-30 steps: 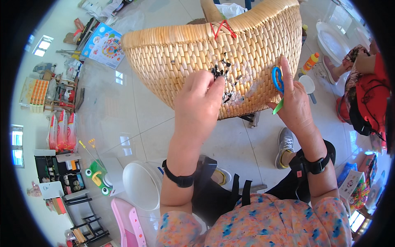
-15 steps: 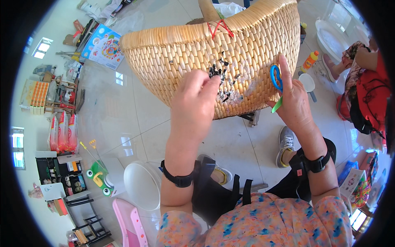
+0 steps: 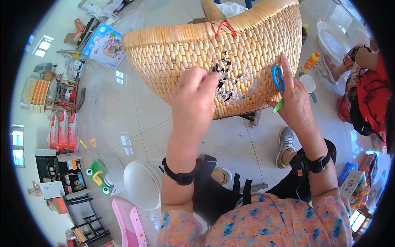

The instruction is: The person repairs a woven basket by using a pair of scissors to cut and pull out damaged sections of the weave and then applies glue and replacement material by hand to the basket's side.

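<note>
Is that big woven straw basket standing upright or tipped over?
Tipped: the woven straw basket lies on its side, its rounded outer wall facing the camera, rim along the top.

Far left on the floor: a flat blue rectangular picture box with multicoloured print (image 3: 103, 46). Left edge: an orange-and-white carton (image 3: 38, 95), then three red-and-white upright bags (image 3: 62, 130) set side by side nearer. Far right: an orange bottle with yellow cap (image 3: 310, 61). Near right: colourful printed packs (image 3: 357, 190), partly cut off.

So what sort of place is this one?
Probably a lived-in home room: tiled floor, toy frog, cluttered shelf. The left hand and right hand work on a woven basket.
</note>
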### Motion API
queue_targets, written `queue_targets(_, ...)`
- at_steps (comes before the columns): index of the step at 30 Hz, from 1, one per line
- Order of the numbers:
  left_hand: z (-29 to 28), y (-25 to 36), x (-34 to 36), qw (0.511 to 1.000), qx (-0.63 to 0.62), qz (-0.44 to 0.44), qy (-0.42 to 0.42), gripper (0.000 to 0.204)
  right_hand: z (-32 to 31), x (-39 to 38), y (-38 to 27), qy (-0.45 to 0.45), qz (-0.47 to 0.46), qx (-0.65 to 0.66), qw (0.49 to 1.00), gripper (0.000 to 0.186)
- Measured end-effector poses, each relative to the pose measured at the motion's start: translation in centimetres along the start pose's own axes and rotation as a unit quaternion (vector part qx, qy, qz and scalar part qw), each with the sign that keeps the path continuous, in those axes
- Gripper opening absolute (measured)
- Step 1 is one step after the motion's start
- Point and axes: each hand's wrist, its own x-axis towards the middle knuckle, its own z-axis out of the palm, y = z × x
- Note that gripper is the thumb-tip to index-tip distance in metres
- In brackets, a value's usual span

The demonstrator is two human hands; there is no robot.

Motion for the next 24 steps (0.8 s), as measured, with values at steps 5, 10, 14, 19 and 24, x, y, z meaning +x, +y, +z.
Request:
queue_targets(5,-0.71,0.37,-0.11,0.999,-0.003,0.001,-0.047,0.02,-0.01,-0.13,0.1,-0.017,0.009,-0.001,1.0,0.126)
queue_targets(10,0.05,-0.04,-0.37,0.999,-0.03,-0.025,-0.007,0.016,-0.03,-0.03,-0.09,0.004,-0.001,-0.002,1.0,0.126)
queue_targets(14,-0.7,0.06,-0.32,0.998,-0.027,-0.013,-0.052,0.015,-0.02,-0.1,0.01,-0.018,0.014,-0.005,1.0,0.127)
queue_targets(19,-0.41,-0.07,-0.41,0.998,-0.036,-0.026,-0.036,0.015,-0.09,-0.06,-0.03,-0.008,0.012,-0.007,1.0,0.127)
queue_targets(24,-0.39,-0.29,-0.7,0.995,-0.085,-0.038,-0.045,0.017,-0.04,-0.06,0.08,-0.019,0.016,-0.004,1.0,0.126)
